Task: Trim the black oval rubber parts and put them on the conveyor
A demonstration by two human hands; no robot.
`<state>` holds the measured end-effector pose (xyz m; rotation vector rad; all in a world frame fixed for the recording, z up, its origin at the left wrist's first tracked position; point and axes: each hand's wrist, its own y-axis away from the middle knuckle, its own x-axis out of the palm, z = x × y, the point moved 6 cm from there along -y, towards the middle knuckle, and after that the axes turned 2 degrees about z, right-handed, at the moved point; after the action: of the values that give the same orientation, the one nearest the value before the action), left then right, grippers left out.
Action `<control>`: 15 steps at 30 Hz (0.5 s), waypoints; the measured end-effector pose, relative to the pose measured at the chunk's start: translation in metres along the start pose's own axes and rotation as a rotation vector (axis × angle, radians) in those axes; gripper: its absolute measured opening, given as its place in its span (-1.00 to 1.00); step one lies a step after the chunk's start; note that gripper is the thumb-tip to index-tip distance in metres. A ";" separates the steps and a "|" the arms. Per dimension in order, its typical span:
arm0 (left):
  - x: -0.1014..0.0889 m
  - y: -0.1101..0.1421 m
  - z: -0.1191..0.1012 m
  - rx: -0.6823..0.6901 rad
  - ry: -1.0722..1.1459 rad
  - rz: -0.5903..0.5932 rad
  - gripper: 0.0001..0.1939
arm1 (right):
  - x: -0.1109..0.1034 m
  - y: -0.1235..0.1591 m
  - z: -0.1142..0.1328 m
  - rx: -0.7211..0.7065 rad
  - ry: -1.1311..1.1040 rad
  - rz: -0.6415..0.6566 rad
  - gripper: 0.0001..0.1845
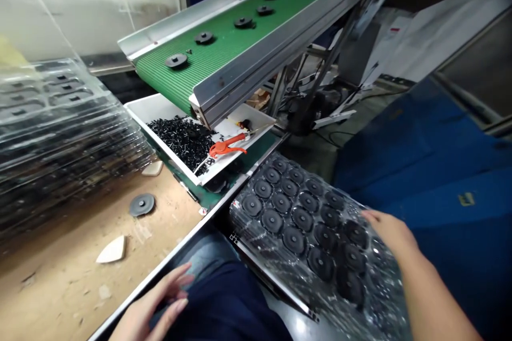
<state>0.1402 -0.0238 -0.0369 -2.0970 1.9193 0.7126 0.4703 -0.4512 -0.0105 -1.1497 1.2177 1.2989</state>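
Observation:
My left hand [158, 306] is in front of my lap, at the bench edge. Its fingers are apart and nothing is in them. At the far right edge of a clear plastic tray [260, 240] is my right hand [390, 232], its fingers closed at the rim and partly hidden. Round black discs [294, 240], each with a small centre hub, sit in rows in the tray's pockets. Another dark disc [142, 204] lies alone on the brown bench top [160, 240], beyond my left hand.
A green conveyor belt [224, 50] carries several black discs. Below its end, a white bin [160, 149] holds small black scraps and an orange air gun [228, 146]. Stacked clear trays [72, 144] stand at left. Pale pointed pieces [112, 250] lie on the bench. Blue panels [432, 170] rise at right.

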 end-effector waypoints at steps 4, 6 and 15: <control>-0.020 0.011 0.032 -0.111 -0.053 -0.068 -0.59 | -0.050 -0.009 0.068 -0.258 -0.006 0.040 -0.80; -0.035 0.018 0.041 -0.147 -0.132 -0.132 -0.61 | -0.082 -0.008 0.123 -0.428 -0.027 -0.003 -0.79; -0.104 0.108 0.123 -0.432 -0.706 -0.711 -0.47 | -0.225 0.065 0.375 -1.209 0.009 -0.443 -0.61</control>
<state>0.0058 0.1103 -0.0754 -2.0998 0.6306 1.4850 0.4158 -0.0890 0.2373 -2.0872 0.0107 1.6671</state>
